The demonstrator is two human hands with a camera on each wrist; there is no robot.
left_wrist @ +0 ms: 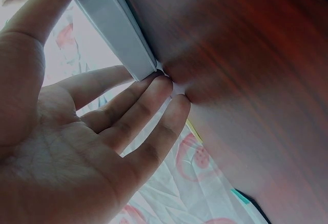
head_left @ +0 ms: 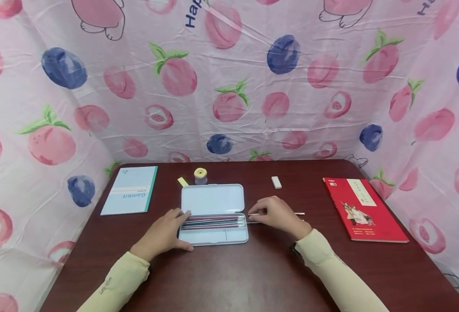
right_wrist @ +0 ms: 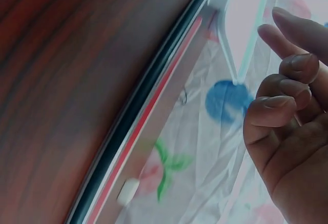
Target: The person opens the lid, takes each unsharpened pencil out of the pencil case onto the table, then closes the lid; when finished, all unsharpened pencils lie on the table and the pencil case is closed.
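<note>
An open pale-blue pencil case [head_left: 212, 198] lies on the table, lid tilted back, several striped pencils [head_left: 213, 222] in its far compartment. My left hand [head_left: 167, 232] rests around the case's left end, thumb at the near edge and fingers at the far side; in the left wrist view the fairly straight fingers touch the corner of the case [left_wrist: 118, 29]. To the right of the case my right hand [head_left: 274, 212] hovers by loose pencils [head_left: 300, 213]. The right wrist view shows a dark pencil [right_wrist: 137, 103] and a red-striped one below the loosely curled fingers, nothing visibly held.
Behind the case stand a yellow-topped round container [head_left: 200, 176] and a yellow strip [head_left: 182, 182]. A white eraser [head_left: 276, 182] lies farther back, right of the lid. A light-blue notebook [head_left: 129, 190] is at the left, a red book [head_left: 363, 216] at the right. Fruit-print cloth [head_left: 252, 65] surrounds the table.
</note>
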